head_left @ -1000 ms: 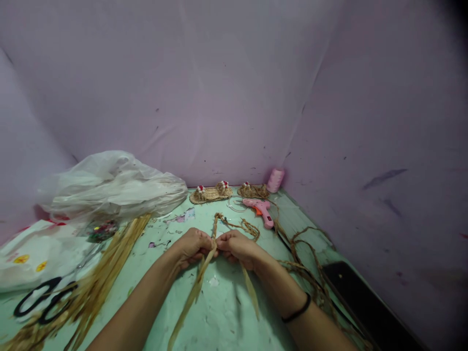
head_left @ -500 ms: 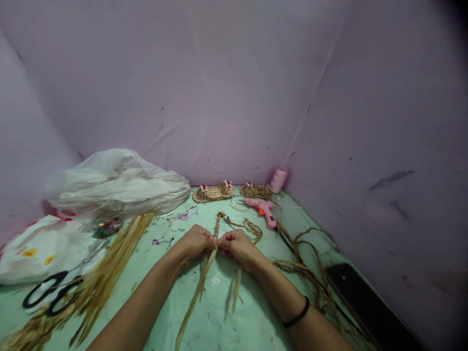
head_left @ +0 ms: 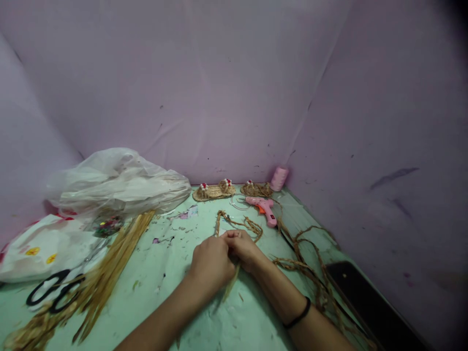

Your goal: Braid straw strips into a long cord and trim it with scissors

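Observation:
Near the middle of the table, a thin braid of dried plant fibre point(head_left: 218, 222) runs up from my hands, bends, and trails off to the right. My right hand point(head_left: 241, 246) pinches the braid's lower end. Closed and pressed against it from the left, my left hand point(head_left: 212, 261) has its fingertips mostly hidden behind its knuckles; it grips the loose strands. A pale loose strand point(head_left: 231, 286) hangs down below the two hands.
Left lie dried fibre strips point(head_left: 120, 258), scissors point(head_left: 54, 292) and plastic bags point(head_left: 120, 180). At the back are woven slippers point(head_left: 214, 192), a pink glue gun point(head_left: 263, 207) and a thread spool point(head_left: 279, 179). Right are braided cords point(head_left: 298, 243) and a dark flat object point(head_left: 361, 297).
My left hand has moved right and toward me, turning so that its back covers the strands. The long strand that hung to the left is now mostly hidden. My right hand stays near its place.

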A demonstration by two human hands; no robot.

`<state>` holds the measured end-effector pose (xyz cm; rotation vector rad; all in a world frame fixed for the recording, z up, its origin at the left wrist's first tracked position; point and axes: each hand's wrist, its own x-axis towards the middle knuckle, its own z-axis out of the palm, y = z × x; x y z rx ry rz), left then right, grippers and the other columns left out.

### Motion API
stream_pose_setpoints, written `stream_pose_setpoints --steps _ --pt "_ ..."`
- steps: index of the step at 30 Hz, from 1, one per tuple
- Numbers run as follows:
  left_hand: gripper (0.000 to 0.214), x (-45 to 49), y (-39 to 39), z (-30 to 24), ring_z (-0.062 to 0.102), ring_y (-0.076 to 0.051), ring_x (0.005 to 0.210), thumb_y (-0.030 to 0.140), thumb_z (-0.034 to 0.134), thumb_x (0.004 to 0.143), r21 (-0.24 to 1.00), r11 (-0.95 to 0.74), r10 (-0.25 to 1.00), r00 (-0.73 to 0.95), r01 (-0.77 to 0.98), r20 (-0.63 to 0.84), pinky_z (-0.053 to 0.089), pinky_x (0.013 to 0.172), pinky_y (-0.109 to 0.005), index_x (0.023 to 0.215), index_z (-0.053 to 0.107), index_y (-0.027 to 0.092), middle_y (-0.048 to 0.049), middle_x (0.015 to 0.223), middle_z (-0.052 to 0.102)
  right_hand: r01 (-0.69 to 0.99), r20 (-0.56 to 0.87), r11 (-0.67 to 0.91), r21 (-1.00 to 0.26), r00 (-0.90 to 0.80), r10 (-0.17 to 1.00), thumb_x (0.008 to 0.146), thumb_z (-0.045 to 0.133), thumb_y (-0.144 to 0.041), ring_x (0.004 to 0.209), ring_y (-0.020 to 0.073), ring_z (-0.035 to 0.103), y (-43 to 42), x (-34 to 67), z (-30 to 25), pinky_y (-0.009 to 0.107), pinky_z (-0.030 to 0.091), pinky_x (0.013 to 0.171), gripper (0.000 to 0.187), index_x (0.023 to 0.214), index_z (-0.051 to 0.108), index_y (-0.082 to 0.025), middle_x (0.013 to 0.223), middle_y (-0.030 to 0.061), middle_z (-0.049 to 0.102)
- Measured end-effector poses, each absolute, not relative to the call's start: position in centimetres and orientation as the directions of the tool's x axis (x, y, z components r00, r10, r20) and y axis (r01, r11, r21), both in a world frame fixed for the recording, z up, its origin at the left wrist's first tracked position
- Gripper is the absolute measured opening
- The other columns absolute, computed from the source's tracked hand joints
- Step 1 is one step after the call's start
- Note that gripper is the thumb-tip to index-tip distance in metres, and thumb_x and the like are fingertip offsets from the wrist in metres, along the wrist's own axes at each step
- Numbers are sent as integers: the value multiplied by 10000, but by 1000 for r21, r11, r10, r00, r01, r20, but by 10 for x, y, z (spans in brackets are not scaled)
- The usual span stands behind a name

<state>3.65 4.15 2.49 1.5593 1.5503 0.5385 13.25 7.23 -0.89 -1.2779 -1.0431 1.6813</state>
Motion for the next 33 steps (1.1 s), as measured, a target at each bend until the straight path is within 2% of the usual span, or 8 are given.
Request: stream_pose_setpoints --steps 5,8,11,14,19,23,27,33 --pt "76 25 46 44 491 -154 530 174 530 597 515 -91 969 196 852 -153 283 502 -241 554 585 142 -44 520 524 -129 -355 -400 -907 -277 893 491 523 -109 327 26 281 72 137 -6 185 161 369 21 499 536 -124 365 -62 438" --pt "206 6 63 53 428 -106 419 249 471 675 623 62 985 52 780 -164 273 443 -225 545 576 129 -9 440 470 -105 -346 -398 -911 -327 879 544 581 -186 296 13 202 72 140 -2 203 86 353 104 485 517 -130 340 -78 377" --pt "203 -2 75 44 367 -64 336 270 488 679 799 376 876 102 469 -472 247 364 -197 652 607 108 7 453 497 -107 -330 -390 -915 -357 874 553 622 -233 305 18 266 72 141 0 197 117 351 161 486 518 -130 368 -59 432" --pt "169 0 79 26 432 -53 361 244 566 633 803 545 745 298 242 -596 289 346 -166 612 600 80 -30 513 561 -104 -317 -380 -919 -376 871 543 653 -252 357 39 373 72 140 -1 186 186 371 169 524 540 -127 428 -30 508" --pt "103 4 79 13 418 -57 309 166 571 609 785 580 744 250 218 -619 323 318 -169 558 586 78 5 402 502 -22 -233 -259 -966 -364 902 570 614 -232 415 47 409 76 140 -13 179 269 429 118 554 557 -130 484 -22 545" --pt "128 8 75 21 357 -58 266 87 491 569 786 515 798 144 342 -586 242 290 -174 445 515 107 19 325 438 251 -133 -52 -967 -316 939 615 535 -197 474 78 450 77 142 -18 193 313 474 109 546 581 -125 500 1 560" --pt "162 13 71 26 242 -37 239 100 489 537 781 447 847 75 436 -526 163 300 -178 383 451 130 51 249 323 661 -79 40 -749 -149 986 621 541 -224 472 93 438 72 146 -4 205 263 449 161 580 653 -116 487 16 565" --pt "164 16 70 26 229 -51 234 113 449 532 744 503 815 46 441 -578 133 315 -196 370 454 133 37 231 300 850 -76 98 -517 -159 984 649 525 -227 488 122 496 54 136 23 231 242 450 198 637 694 -124 574 93 650"
